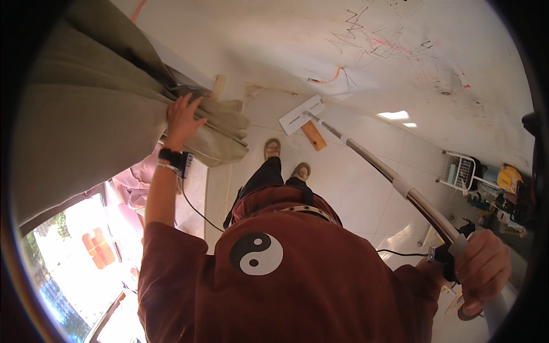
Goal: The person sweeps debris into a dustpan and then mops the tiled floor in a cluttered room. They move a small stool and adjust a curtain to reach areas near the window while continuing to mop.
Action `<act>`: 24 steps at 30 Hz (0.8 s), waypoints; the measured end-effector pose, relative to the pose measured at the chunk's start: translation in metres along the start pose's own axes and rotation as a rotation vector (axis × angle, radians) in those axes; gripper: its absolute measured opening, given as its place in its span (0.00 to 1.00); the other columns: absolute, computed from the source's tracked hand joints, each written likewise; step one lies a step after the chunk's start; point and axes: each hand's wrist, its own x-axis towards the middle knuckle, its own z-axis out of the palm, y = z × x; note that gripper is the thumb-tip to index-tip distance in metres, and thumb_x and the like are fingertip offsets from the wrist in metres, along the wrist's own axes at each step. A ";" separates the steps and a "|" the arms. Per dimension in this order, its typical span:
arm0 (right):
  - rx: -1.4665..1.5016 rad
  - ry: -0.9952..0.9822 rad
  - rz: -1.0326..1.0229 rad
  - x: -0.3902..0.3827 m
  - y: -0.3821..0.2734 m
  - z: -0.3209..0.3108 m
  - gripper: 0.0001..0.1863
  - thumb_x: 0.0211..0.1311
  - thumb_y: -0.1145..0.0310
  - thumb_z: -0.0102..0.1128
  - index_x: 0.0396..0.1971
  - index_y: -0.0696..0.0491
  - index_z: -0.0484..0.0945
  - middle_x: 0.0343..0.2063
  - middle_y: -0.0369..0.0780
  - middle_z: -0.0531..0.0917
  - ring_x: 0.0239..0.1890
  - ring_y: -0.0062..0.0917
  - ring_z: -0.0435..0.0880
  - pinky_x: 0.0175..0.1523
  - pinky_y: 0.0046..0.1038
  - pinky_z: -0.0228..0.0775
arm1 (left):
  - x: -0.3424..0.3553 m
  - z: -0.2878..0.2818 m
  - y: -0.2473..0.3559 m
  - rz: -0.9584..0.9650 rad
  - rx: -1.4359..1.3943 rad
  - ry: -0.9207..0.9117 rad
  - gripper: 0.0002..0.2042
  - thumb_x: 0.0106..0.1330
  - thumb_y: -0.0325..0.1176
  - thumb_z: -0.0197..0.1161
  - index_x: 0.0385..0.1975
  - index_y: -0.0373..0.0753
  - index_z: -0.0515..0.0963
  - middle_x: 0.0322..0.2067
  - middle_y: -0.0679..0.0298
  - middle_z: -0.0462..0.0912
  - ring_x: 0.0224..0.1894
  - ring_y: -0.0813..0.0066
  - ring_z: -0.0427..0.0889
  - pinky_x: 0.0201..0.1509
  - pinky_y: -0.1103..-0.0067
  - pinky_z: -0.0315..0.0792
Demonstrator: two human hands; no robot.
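My left hand (184, 119) lies against a grey-green curtain (108, 117), its fingers spread over the gathered folds. At the right, my right hand (486, 264) is wrapped round the upper part of a flat mop's silver pole (370, 155). The pole slants away to the mop's white flat head (297, 117), which rests on the floor near the wall. A short orange-brown wooden piece (314, 136) is on the floor beside the mop head, close to the pole.
My sandalled feet (273, 148) stand on pale floor tiles (349, 188). Ahead is a white wall (412, 74) with scribbles. At the right, a white wire rack (457, 171) stands by mixed items and a yellow thing (509, 177). Pink cloth (134, 183) hangs near the bright window (68, 257).
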 end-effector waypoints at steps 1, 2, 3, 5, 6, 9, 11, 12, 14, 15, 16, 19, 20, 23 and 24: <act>0.020 -0.037 -0.012 0.004 0.009 -0.003 0.18 0.49 0.77 0.66 0.10 0.49 0.65 0.08 0.30 0.72 0.09 0.14 0.69 0.17 0.14 0.64 | 0.005 -0.013 -0.024 -0.029 0.191 -0.049 0.38 0.44 0.46 0.74 0.61 0.60 0.69 0.59 0.53 0.68 0.65 0.57 0.62 0.67 0.64 0.55; 0.063 -0.030 -0.008 0.006 0.017 -0.002 0.17 0.49 0.77 0.67 0.10 0.50 0.66 0.09 0.31 0.72 0.09 0.15 0.70 0.17 0.16 0.65 | 0.002 -0.020 -0.045 -0.019 0.382 -0.166 0.38 0.47 0.44 0.72 0.63 0.61 0.66 0.59 0.54 0.68 0.64 0.57 0.62 0.67 0.64 0.54; 0.063 -0.067 -0.031 0.009 0.025 -0.002 0.16 0.48 0.77 0.67 0.11 0.51 0.67 0.09 0.32 0.72 0.09 0.17 0.70 0.18 0.17 0.65 | -0.002 -0.025 -0.069 0.019 0.562 -0.227 0.38 0.50 0.42 0.70 0.65 0.63 0.63 0.59 0.54 0.68 0.63 0.57 0.62 0.67 0.63 0.53; 0.111 -0.055 -0.028 0.013 0.038 0.001 0.14 0.48 0.76 0.68 0.11 0.55 0.72 0.10 0.37 0.74 0.10 0.21 0.72 0.18 0.22 0.68 | -0.007 -0.018 -0.103 0.058 0.792 -0.237 0.38 0.56 0.37 0.65 0.67 0.67 0.56 0.56 0.54 0.71 0.60 0.59 0.65 0.66 0.63 0.53; 0.120 -0.065 -0.018 0.016 0.045 -0.001 0.15 0.47 0.77 0.67 0.11 0.53 0.69 0.09 0.34 0.73 0.09 0.19 0.71 0.17 0.19 0.66 | -0.008 -0.002 -0.109 0.060 0.845 -0.183 0.38 0.59 0.35 0.62 0.68 0.68 0.52 0.54 0.54 0.73 0.57 0.61 0.68 0.66 0.64 0.54; 0.112 0.002 0.000 0.026 0.062 -0.006 0.17 0.46 0.78 0.64 0.09 0.50 0.65 0.08 0.30 0.71 0.08 0.14 0.69 0.16 0.13 0.62 | 0.009 0.045 -0.133 -0.046 0.817 -0.258 0.39 0.64 0.29 0.53 0.70 0.69 0.42 0.41 0.56 0.79 0.45 0.67 0.76 0.63 0.66 0.57; 0.113 0.178 0.011 0.033 0.068 0.000 0.17 0.46 0.77 0.65 0.09 0.49 0.65 0.08 0.30 0.72 0.07 0.13 0.69 0.15 0.12 0.62 | 0.017 0.072 -0.156 -0.146 0.752 -0.320 0.37 0.65 0.27 0.51 0.70 0.66 0.45 0.33 0.57 0.82 0.36 0.69 0.79 0.60 0.67 0.61; 0.052 0.225 0.010 0.036 0.071 0.002 0.17 0.46 0.77 0.65 0.09 0.49 0.65 0.08 0.30 0.73 0.07 0.13 0.70 0.14 0.11 0.61 | 0.019 0.084 -0.167 -0.192 0.727 -0.316 0.34 0.64 0.28 0.51 0.69 0.62 0.50 0.29 0.58 0.82 0.32 0.70 0.80 0.59 0.66 0.62; 0.012 0.349 0.031 0.042 0.076 0.007 0.17 0.45 0.77 0.65 0.09 0.49 0.65 0.08 0.30 0.74 0.07 0.12 0.70 0.14 0.10 0.61 | 0.027 0.095 -0.192 -0.233 0.696 -0.296 0.26 0.63 0.28 0.53 0.63 0.55 0.63 0.25 0.58 0.83 0.28 0.68 0.82 0.55 0.65 0.67; -0.002 0.348 0.037 0.044 0.078 0.008 0.17 0.45 0.77 0.65 0.10 0.48 0.66 0.08 0.30 0.74 0.07 0.12 0.71 0.14 0.10 0.62 | 0.030 0.094 -0.204 -0.228 0.690 -0.279 0.21 0.62 0.29 0.55 0.57 0.52 0.70 0.26 0.58 0.84 0.28 0.65 0.83 0.53 0.65 0.69; -0.013 0.347 0.045 0.046 0.080 0.007 0.17 0.46 0.76 0.65 0.10 0.48 0.66 0.08 0.30 0.74 0.07 0.12 0.71 0.14 0.10 0.63 | 0.029 0.091 -0.213 -0.215 0.628 -0.312 0.17 0.61 0.29 0.56 0.51 0.48 0.77 0.26 0.57 0.84 0.28 0.63 0.84 0.51 0.64 0.72; 0.058 0.179 0.033 0.051 0.084 -0.005 0.17 0.47 0.75 0.67 0.10 0.48 0.66 0.08 0.30 0.75 0.08 0.13 0.73 0.15 0.11 0.67 | 0.012 0.057 -0.244 -0.284 0.426 -0.272 0.15 0.48 0.41 0.70 0.33 0.41 0.81 0.29 0.53 0.84 0.33 0.56 0.84 0.41 0.63 0.77; 0.096 0.092 0.023 0.053 0.086 -0.010 0.17 0.47 0.75 0.68 0.10 0.48 0.66 0.09 0.30 0.75 0.09 0.13 0.73 0.16 0.11 0.68 | -0.001 0.044 -0.251 -0.323 0.395 -0.255 0.15 0.49 0.42 0.70 0.32 0.41 0.81 0.31 0.53 0.84 0.35 0.55 0.84 0.41 0.63 0.77; 0.057 0.019 0.052 0.067 0.085 -0.018 0.17 0.48 0.74 0.69 0.12 0.49 0.67 0.10 0.30 0.76 0.10 0.13 0.75 0.18 0.11 0.71 | -0.043 0.001 -0.283 -0.407 0.337 -0.200 0.17 0.51 0.44 0.70 0.34 0.39 0.80 0.37 0.51 0.82 0.42 0.51 0.81 0.41 0.61 0.75; 0.118 -0.047 0.093 0.074 0.085 -0.021 0.17 0.48 0.74 0.70 0.12 0.49 0.68 0.10 0.30 0.76 0.11 0.13 0.75 0.18 0.11 0.71 | -0.059 -0.013 -0.294 -0.515 0.306 -0.138 0.17 0.51 0.44 0.70 0.34 0.39 0.80 0.37 0.51 0.82 0.42 0.51 0.81 0.41 0.61 0.75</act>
